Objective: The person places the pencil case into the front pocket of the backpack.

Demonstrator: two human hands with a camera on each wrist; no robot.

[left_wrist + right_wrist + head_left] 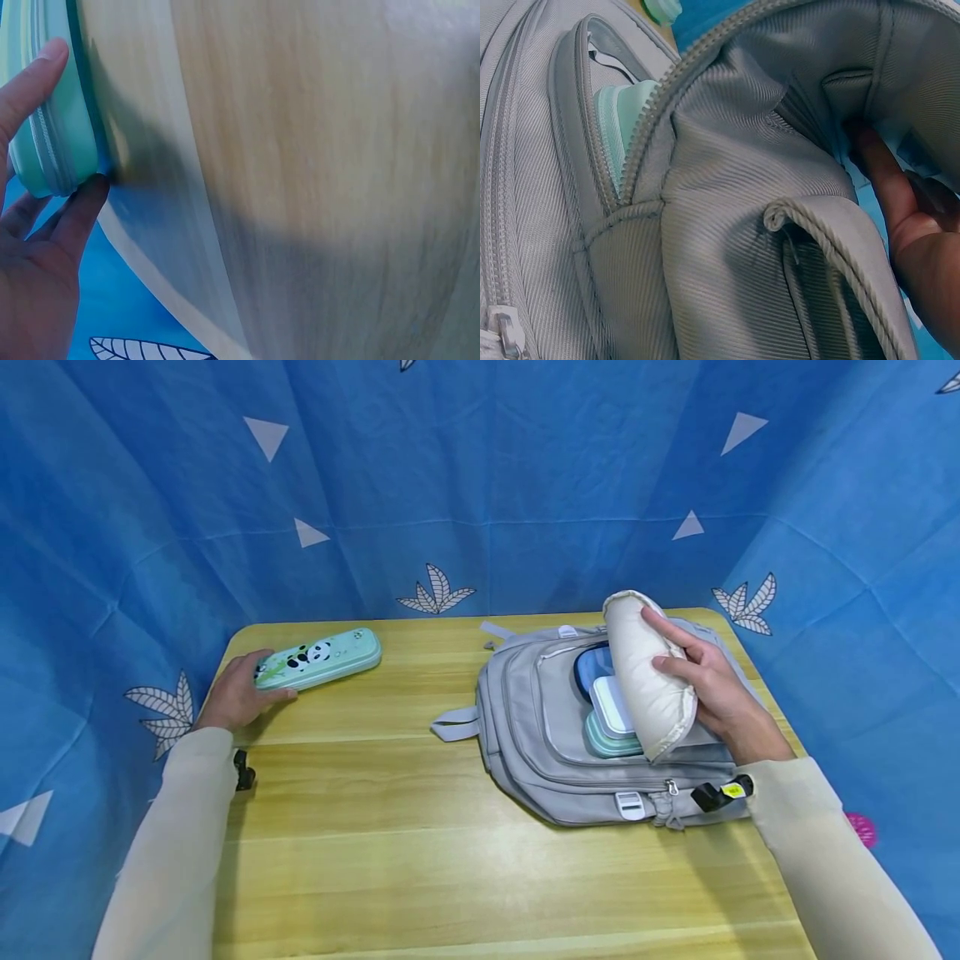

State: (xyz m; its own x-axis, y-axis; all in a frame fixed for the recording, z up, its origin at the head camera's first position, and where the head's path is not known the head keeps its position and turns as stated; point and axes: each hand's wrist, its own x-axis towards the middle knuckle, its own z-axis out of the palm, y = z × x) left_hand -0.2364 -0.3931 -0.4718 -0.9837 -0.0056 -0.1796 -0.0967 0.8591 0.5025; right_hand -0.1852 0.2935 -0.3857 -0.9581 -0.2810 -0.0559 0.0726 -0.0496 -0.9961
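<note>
On the left of the table my left hand (238, 693) grips the near end of a mint-green pencil case (330, 657) with pandas on its lid. In the left wrist view, my thumb lies along the zipped side of the case (56, 142) and the fingers curl under its end. A grey backpack (517, 727) lies flat on the right. My right hand (708, 672) holds up its front-pocket flap (645, 677), cream on the inner side. In the opened pocket sit a blue case (592, 664), a whitish case (611, 703) and a mint case (603, 739).
The wooden table (360, 852) has rounded far corners. Blue patterned curtains (487, 468) enclose its back and sides. A carry loop (454, 723) sticks out from the backpack to the left, and a strap buckle (630, 806) lies at its near edge.
</note>
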